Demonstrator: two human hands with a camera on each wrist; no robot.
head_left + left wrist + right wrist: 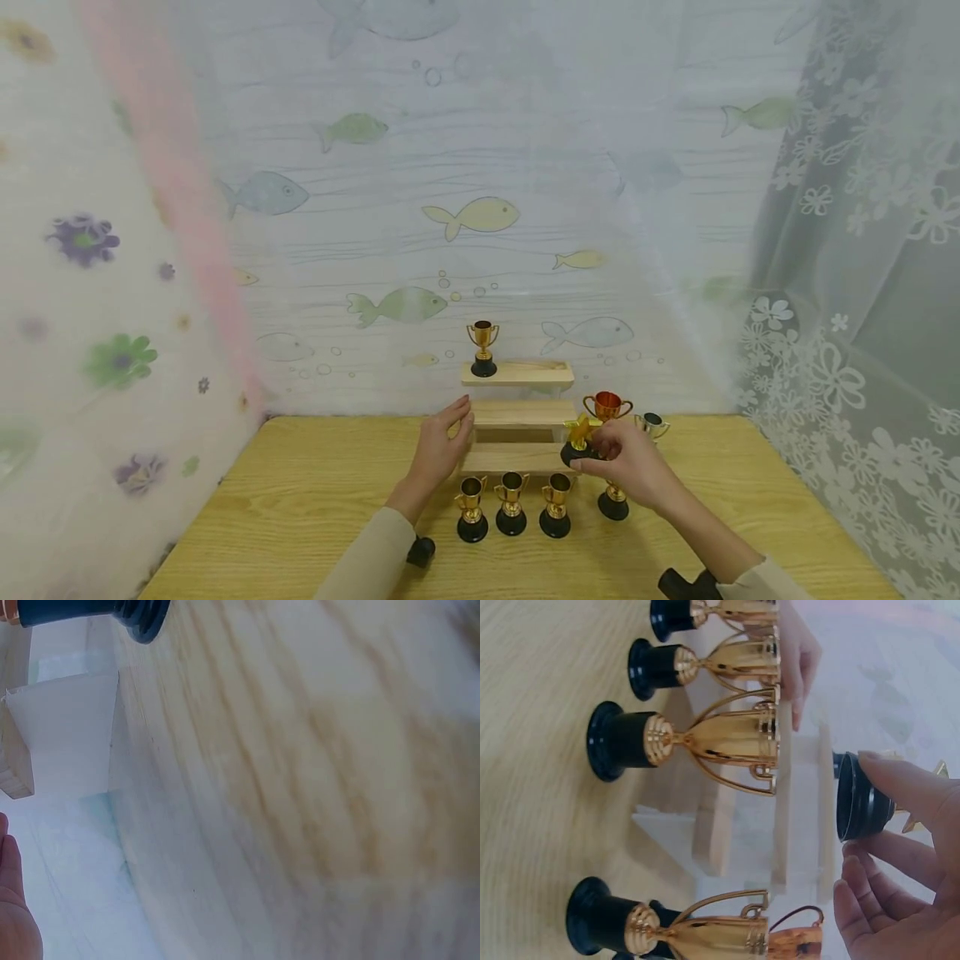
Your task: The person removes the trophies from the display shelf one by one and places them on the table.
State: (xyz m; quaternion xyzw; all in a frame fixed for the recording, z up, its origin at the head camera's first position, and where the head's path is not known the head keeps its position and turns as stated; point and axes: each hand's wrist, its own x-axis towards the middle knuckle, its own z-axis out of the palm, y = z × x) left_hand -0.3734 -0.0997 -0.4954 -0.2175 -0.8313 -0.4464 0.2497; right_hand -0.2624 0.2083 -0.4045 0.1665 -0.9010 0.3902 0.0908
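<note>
My right hand (630, 462) pinches a small star trophy (579, 435), gold star on a black base, between thumb and fingers. It is held tilted at the right end of a tiered wooden stand (517, 457); in the right wrist view its black base (859, 799) faces left. My left hand (442, 443) is at the stand's left end with fingers straight, and seems to touch it. In the left wrist view only the edge of that hand (13, 907) shows. A gold trophy cup (483, 343) stands on the top tier's left side.
Three gold trophy cups (511, 504) stand in a row before the stand. To the right are another gold cup (614, 502), partly hidden by my right hand, a copper-red cup (607, 406) and a silver cup (652, 425). A fish-patterned curtain (480, 167) hangs behind the wooden table (322, 475).
</note>
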